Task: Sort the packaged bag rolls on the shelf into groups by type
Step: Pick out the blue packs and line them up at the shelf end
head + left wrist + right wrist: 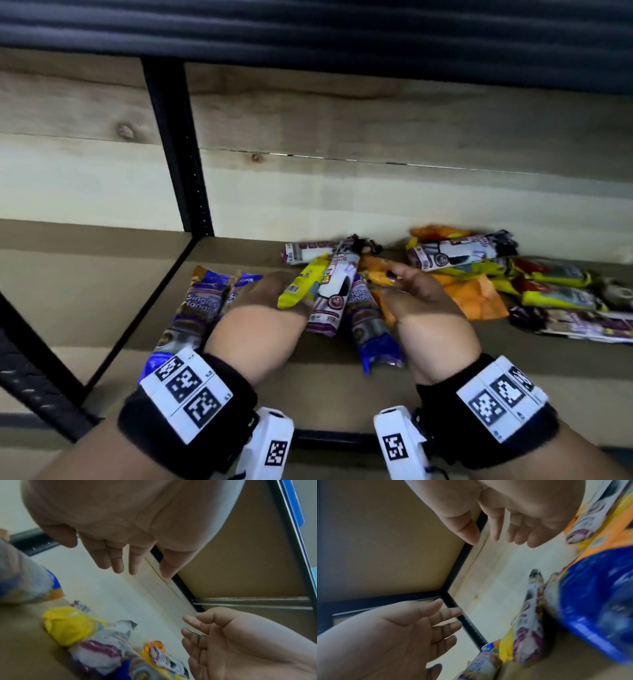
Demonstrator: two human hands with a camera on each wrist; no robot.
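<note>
Packaged bag rolls lie in a loose pile on the shelf board (318, 387). Two blue packs (197, 308) lie at the left. In the middle a yellow pack (301, 282), a purple-and-white pack (334, 291) and another blue pack (371, 329) overlap. My left hand (270, 291) hovers between the left blue packs and the yellow pack, fingers straight and holding nothing (137, 568). Over an orange pack (474, 299) hangs my right hand (404, 287), relaxed and empty (496, 536). The two palms face each other across the middle packs.
More packs lie at the right: a purple-and-white one (459, 253) at the back, yellow-and-red ones (555, 284), a purple one (579, 323). A black upright post (178, 154) stands at the back left. A wooden back wall (376, 120) closes the shelf, and a dark shelf runs overhead.
</note>
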